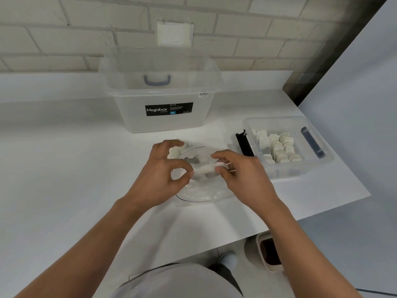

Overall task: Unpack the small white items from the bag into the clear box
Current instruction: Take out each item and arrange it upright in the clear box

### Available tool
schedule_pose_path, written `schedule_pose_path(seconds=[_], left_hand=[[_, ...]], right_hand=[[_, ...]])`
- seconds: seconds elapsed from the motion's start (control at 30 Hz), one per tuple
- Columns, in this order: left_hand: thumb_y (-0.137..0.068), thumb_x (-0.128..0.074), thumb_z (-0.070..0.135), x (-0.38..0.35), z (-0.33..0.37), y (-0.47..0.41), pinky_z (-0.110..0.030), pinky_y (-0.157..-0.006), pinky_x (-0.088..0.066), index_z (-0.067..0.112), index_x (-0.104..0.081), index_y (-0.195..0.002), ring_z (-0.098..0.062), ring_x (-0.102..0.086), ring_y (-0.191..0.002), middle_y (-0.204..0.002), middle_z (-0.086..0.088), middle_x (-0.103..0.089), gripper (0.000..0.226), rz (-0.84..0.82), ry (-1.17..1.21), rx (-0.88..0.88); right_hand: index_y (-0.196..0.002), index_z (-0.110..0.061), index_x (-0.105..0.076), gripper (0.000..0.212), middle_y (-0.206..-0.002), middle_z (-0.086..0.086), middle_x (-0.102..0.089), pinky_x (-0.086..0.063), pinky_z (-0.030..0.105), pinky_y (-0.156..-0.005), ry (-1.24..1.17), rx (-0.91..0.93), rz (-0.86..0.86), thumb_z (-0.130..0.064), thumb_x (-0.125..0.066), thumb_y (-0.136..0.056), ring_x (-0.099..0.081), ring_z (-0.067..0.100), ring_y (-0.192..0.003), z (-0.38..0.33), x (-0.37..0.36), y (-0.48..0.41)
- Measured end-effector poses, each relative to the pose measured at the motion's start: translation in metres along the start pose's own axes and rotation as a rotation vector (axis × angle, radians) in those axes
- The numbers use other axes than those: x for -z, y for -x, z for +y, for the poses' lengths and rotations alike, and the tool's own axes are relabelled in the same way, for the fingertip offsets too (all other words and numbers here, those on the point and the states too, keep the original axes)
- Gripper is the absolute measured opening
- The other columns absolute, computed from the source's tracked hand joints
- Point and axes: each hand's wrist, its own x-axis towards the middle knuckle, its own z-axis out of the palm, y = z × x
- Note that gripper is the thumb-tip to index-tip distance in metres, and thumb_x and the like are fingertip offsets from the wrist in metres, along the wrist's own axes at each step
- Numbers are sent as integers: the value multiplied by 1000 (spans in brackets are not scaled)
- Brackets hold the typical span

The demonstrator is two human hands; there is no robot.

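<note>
Pinching one white item [205,168] between them, the left hand [163,168] and the right hand [240,175] are close together, each clamped on an end of it by thumb and fingertips, just above the bag [199,193]. Whether bag film is caught in the left pinch I cannot tell.

To do this step well, I judge the left hand should let go and hold the bag flat. The right hand can then lift the item clear of the bag's mouth and carry it toward 2 o'clock, setting it on edge in the small clear box [309,166] beside the rows already there.

By count there is one bag and one item in hand. At least one more item shows in the bag at 11 o'clock. There are two boxes, the small one and a large clear box [163,123] at 12 o'clock. The small box holds roughly three rows of items, packed too tightly to number.
</note>
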Motion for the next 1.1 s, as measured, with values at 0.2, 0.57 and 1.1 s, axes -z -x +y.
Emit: schedule_pose_path(seconds=[0.2,0.57,1.1], left_hand=[[-85,-79,30,17,36,-17,-21,-89,-46,30,-80,-87,-14,-55,-118,-128,15,-55,2,56,177,-106],[-86,-79,13,-33,102,-71,-18,-74,-54,15,-81,-90,-9,-70,-96,-100,7,-74,5,-105,552,-2],[-95,-69,12,-104,157,-129,-43,-84,-62,10,-70,-89,-12,-72,-91,-108,9,-74,7,164,742,238]], right_hand=[[-121,-39,-69,40,-98,-14,-74,-58,25,-86,-161,-60,31,-15,-75,-90,-70,2,-87,-11,62,-8],[-125,-43,-66,44,-103,-18,-74,-60,29,-86,9,58,-137,-26,-80,-88,-70,-2,-93,9,138,-36],[-91,-24,-74,9,-81,-12,-74,-62,35,-78,-36,9,33,-16,-71,-92,-72,6,-74,114,206,-77]])
